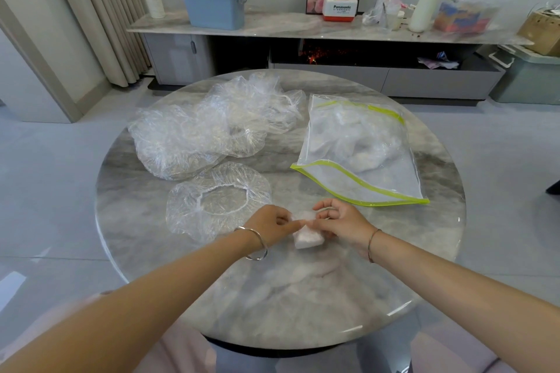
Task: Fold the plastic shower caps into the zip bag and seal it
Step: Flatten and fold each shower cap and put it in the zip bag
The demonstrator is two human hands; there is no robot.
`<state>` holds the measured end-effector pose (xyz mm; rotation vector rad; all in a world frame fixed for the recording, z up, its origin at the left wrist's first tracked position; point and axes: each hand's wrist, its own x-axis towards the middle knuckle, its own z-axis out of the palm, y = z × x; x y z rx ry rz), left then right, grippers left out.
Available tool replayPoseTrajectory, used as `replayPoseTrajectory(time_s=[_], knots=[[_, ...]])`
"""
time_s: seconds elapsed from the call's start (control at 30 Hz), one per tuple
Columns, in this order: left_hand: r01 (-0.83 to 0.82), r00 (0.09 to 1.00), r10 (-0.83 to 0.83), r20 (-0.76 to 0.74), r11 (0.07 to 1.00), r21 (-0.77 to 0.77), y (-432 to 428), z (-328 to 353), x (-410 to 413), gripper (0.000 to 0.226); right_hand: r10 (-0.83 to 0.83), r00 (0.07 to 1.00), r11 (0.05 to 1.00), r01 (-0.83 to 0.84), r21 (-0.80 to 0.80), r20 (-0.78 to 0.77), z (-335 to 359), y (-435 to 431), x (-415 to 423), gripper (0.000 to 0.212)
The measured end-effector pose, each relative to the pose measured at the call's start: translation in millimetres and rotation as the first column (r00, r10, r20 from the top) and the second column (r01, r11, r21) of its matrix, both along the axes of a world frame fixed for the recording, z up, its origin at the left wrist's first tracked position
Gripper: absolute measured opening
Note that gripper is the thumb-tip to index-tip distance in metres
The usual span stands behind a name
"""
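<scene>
Pinching the folded cap (307,238) at lower centre, the left hand (269,222) and right hand (339,221) hold it from either side with curled fingers. Likely fault on release: the springy film unfolds, or snags on the zip bag (360,148) edge at centre right; the bag already holds caps. One flat cap (218,200) lies just left of the hands, and the loose pile (212,124) sits at upper left. Bare table (272,297) separates hands and bag, and the near rim is well clear.
</scene>
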<state>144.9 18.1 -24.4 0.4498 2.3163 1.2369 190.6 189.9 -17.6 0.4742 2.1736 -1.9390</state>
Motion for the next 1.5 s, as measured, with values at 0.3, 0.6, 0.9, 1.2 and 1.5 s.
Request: replayPoseTrajectory(time_s=[0.3, 0.6, 0.9, 1.2, 1.5], knots=[[-0.178, 0.909, 0.089, 0.407, 0.966, 0.187, 19.6, 16.9, -4.2, 0.027, -0.072, 0.997, 0.989, 0.069, -0.132, -0.021, 13.6, 17.6, -0.4, 0.025], [-0.154, 0.971, 0.078, 0.227, 0.929, 0.336, 36.3, 27.5, -8.9, 0.010, -0.052, 0.990, 0.972, 0.080, -0.219, 0.133, 26.3, 33.6, 3.3, 0.022], [0.008, 0.665, -0.207, -0.718, 0.963, -0.270, 49.5, 20.1, -67.6, 0.070, -0.318, 0.917, 0.939, 0.340, 0.054, -0.240, 5.5, 52.1, -3.3, 0.016], [-0.012, 0.759, -0.274, -0.591, 0.901, -0.433, 83.8, 32.1, -110.7, 0.046, 0.090, 0.870, 0.854, 0.184, 0.487, -0.485, -7.0, 49.9, -13.9, 0.044], [-0.094, 0.742, -0.041, -0.670, 0.982, -0.164, 94.8, 63.6, -108.3, 0.036, 0.273, 0.867, 0.770, 0.063, 0.635, -0.417, 4.0, 52.4, -55.9, 0.057]])
